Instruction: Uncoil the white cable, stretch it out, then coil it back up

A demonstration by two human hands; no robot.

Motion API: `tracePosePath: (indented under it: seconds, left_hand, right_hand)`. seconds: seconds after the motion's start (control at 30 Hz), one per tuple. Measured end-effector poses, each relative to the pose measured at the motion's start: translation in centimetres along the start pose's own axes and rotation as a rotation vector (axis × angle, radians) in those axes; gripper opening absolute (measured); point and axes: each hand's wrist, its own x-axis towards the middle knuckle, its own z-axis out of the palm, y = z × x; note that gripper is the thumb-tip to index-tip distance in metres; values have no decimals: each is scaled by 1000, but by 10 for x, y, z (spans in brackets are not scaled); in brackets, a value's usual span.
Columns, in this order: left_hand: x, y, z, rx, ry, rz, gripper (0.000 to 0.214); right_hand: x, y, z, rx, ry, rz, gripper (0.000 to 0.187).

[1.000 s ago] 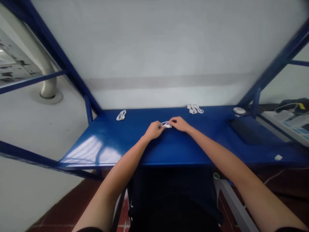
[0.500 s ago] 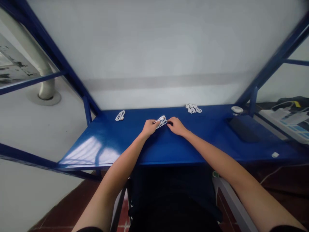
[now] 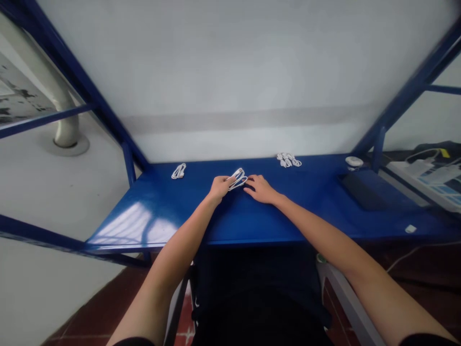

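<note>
Near the middle of the blue tabletop [image 3: 252, 221], a coiled white cable [image 3: 238, 179] is pinched in the closed left hand [image 3: 218, 186]. Just beside it, the right hand [image 3: 261, 188] rests loosely open, holding nothing. Toward the far edge lie another coil [image 3: 179, 171] and a cable bundle [image 3: 288, 160].

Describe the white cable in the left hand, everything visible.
The white cable is thin and gathered into a small bundle of loops, plastic-looking, its ends too small to make out. The left hand pinches one end, lifting it slightly above the blue table. The right hand lies beside it, fingers spread, apparently not gripping it.
</note>
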Motion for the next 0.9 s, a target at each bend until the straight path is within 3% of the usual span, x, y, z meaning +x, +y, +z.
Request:
tracePosePath:
  seconds: [0.17,0.27,0.4,0.57,0.7,0.9]
  left_hand:
    - [-2,2,-2,63,18,44,36]
    - [-4,3,-2,257,23,124,36]
    - [-7,4,2,597,24,303,31]
    - [-11,4,3,734,-15,345,37]
    - [-9,4,1,735,7,396,42]
    - [-7,5,-3,733,6,267,42]
  right_hand:
    - [-3,-12,-4,-24,24,-84,33]
    - [-3,-20,-5,-52,64,-57,27]
    - [-1,-23,-3,-20,-1,-75,26]
    - [0,-13,-4,73,8,-132,29]
    - [-2,-2,-9,68,77,-56,21]
    - [-3,15,-14,54,98,134,18]
